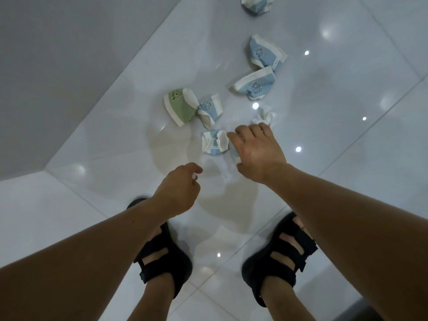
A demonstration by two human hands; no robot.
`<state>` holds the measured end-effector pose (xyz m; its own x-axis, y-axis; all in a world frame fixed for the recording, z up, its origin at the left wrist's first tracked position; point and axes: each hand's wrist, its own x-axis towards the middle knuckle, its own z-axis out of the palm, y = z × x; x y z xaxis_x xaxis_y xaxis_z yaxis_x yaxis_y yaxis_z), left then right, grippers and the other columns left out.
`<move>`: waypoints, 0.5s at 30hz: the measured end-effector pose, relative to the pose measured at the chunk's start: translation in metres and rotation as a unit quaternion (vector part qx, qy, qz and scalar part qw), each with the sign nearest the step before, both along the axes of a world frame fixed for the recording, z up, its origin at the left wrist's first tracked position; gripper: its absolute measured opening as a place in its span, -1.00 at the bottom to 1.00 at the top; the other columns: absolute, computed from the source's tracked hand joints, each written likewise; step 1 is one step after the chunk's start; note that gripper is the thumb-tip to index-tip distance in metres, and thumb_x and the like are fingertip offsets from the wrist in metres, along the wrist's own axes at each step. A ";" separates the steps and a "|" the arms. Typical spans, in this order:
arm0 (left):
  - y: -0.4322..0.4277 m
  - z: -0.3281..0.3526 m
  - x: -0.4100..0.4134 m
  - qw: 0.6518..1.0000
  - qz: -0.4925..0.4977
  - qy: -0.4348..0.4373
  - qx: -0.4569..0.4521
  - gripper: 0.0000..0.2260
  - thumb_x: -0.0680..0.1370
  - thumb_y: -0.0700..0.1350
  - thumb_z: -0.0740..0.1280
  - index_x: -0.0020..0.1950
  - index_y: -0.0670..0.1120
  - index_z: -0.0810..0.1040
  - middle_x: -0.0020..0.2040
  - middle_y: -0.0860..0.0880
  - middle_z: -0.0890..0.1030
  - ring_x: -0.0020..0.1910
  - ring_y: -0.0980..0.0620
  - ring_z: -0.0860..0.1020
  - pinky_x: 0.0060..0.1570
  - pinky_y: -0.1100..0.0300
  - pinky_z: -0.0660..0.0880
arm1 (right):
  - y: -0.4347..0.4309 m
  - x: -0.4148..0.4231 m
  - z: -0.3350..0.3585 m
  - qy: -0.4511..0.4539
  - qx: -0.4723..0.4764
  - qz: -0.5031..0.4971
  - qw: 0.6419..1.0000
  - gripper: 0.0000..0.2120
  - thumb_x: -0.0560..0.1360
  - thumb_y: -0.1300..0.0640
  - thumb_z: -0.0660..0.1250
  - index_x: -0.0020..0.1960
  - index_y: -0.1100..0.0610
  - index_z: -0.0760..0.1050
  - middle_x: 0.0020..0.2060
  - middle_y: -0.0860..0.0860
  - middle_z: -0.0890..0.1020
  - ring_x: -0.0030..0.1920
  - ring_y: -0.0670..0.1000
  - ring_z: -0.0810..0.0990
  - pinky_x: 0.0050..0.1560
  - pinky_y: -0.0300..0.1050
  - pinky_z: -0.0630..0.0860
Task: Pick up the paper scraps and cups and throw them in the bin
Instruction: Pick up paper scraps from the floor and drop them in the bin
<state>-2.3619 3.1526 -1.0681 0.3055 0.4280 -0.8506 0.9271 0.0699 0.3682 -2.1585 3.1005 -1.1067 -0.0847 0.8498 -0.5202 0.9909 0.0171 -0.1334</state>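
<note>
With fingers spread, the right hand (257, 154) is reaching onto a crushed blue cup (214, 142) on the floor (347, 158), grip unclear, while the left hand (180, 184) is hanging loosely curled, hold unclear, the pickup likely calling for a firm pinch.

We look down on a glossy tiled floor (92, 147) littered with crushed cups: a green cup (179, 106) touching a small blue cup (209, 110), and two larger blue cups (254, 84) farther right. Our right hand (259, 154) spreads its fingers, the index tip on a flattened cup (214, 142), with a white paper scrap (264, 117) just beyond. Our left hand (180, 188) hangs nearer, fingers curled — holding something or not, we cannot tell.
</note>
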 end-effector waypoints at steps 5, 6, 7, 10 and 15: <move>0.012 0.060 0.015 1.000 -0.028 0.004 0.002 -0.65 0.56 -0.22 0.14 0.33 -0.03 0.43 0.23 -0.07 0.50 0.11 -0.06 0.54 -0.04 0.10 0.49 | -0.018 0.002 0.067 0.069 -0.045 -0.069 0.994 -0.31 0.38 0.03 0.38 0.45 0.10 0.25 0.30 0.07 0.39 0.25 0.15 0.36 0.28 0.01 0.29; 0.018 0.078 0.019 0.999 -0.039 0.004 0.010 -0.65 0.56 -0.22 0.15 0.34 -0.04 0.42 0.24 -0.08 0.50 0.12 -0.06 0.54 -0.01 0.10 0.49 | -0.022 0.004 0.085 0.078 -0.053 -0.082 0.992 -0.30 0.39 0.01 0.39 0.47 0.09 0.23 0.32 0.06 0.36 0.26 0.14 0.34 0.25 -0.01 0.33; 0.025 0.097 0.024 0.998 -0.056 0.005 0.021 -0.65 0.57 -0.22 0.15 0.35 -0.04 0.41 0.26 -0.08 0.50 0.15 -0.06 0.52 0.04 0.11 0.48 | -0.026 0.006 0.105 0.084 -0.058 -0.098 0.990 -0.28 0.39 0.00 0.39 0.48 0.08 0.21 0.33 0.05 0.35 0.27 0.13 0.32 0.24 -0.01 0.35; 0.048 0.165 0.044 0.992 -0.106 -0.003 0.070 -0.64 0.58 -0.20 0.17 0.38 -0.05 0.39 0.29 -0.10 0.50 0.22 -0.05 0.48 0.12 0.16 0.41 | -0.034 0.018 0.172 0.095 -0.066 -0.157 0.981 -0.27 0.42 -0.02 0.38 0.51 0.06 0.16 0.38 0.02 0.30 0.31 0.11 0.28 0.28 -0.03 0.35; 0.067 0.301 0.075 0.979 -0.173 -0.009 0.104 -0.62 0.58 -0.20 0.17 0.41 -0.06 0.37 0.33 -0.11 0.47 0.27 -0.08 0.45 0.21 0.12 0.38 | -0.046 0.037 0.303 0.113 -0.044 -0.241 0.963 -0.25 0.44 -0.01 0.38 0.54 0.08 0.14 0.40 0.04 0.28 0.34 0.12 0.26 0.28 -0.04 0.36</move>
<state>-2.2865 3.2193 -0.7666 0.4763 0.4605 -0.7491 0.8757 -0.3255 0.3567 -2.1215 3.0542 -0.8035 0.1897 0.7722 -0.6064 0.8260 -0.4593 -0.3266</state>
